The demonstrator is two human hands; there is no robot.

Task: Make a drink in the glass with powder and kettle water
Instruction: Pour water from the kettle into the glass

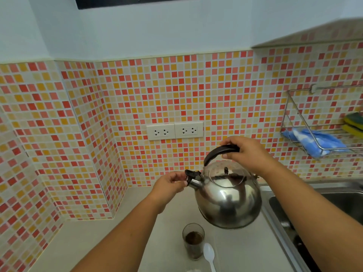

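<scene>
A steel kettle (pixel 228 199) hangs in the air above the counter, tilted a little with its spout to the left. My right hand (pixel 248 154) grips its black handle from above. My left hand (pixel 170 184) pinches the black cap on the spout tip. Below the kettle a clear glass (pixel 193 241) stands on the counter with brown powder in its bottom. A white plastic spoon (pixel 209 255) lies right beside the glass.
A steel sink (pixel 334 201) lies to the right of the counter (pixel 98 232). A wire rack (pixel 322 134) on the tiled wall holds a blue cloth and sponges. Two double sockets (pixel 174 130) sit in the wall behind the kettle.
</scene>
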